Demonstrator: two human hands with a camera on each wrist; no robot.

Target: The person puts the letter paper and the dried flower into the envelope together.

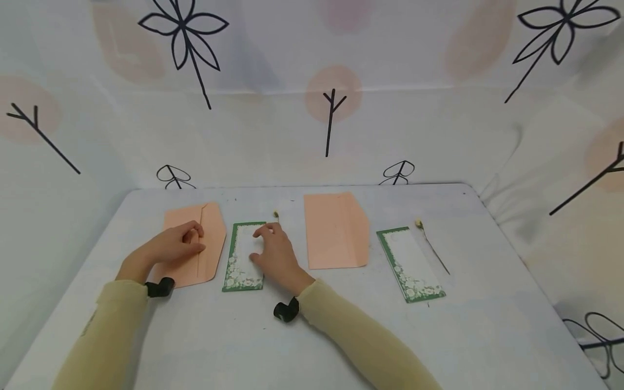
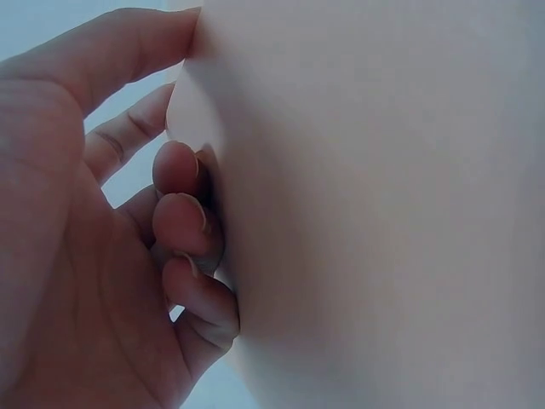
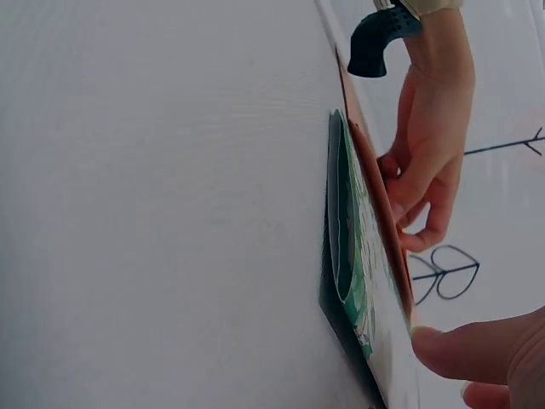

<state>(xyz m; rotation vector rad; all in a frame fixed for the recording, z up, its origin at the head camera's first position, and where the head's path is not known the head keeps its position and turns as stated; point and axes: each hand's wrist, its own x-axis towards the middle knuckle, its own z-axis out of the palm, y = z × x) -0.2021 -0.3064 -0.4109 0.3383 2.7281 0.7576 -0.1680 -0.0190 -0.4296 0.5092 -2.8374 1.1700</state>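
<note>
**Green floral card and peach envelope, both under my hands**

The green floral card [image 1: 242, 259] lies flat on the white table [image 1: 302, 336], just right of the peach envelope [image 1: 197, 246], and I use this card as my landmark. My right hand [image 1: 274, 253] rests on its right half, fingers spread and only loosely bent, the fingertips at its far edge; in the right wrist view the card's near edge [image 3: 345, 256] bows a little off the table. My left hand [image 1: 174, 245] lies on the envelope to the card's left, fingers curled against the paper, and the left wrist view shows my fingertips [image 2: 180, 223] tucked at the edge of the envelope [image 2: 383, 204] with the thumb above it. A small dried flower [image 1: 275, 215] sits just beyond the card's far right corner. Further right of the card lie a second peach envelope [image 1: 335, 231], then a second floral card [image 1: 410, 264], with another dried flower stem [image 1: 431, 245] beside it
</note>
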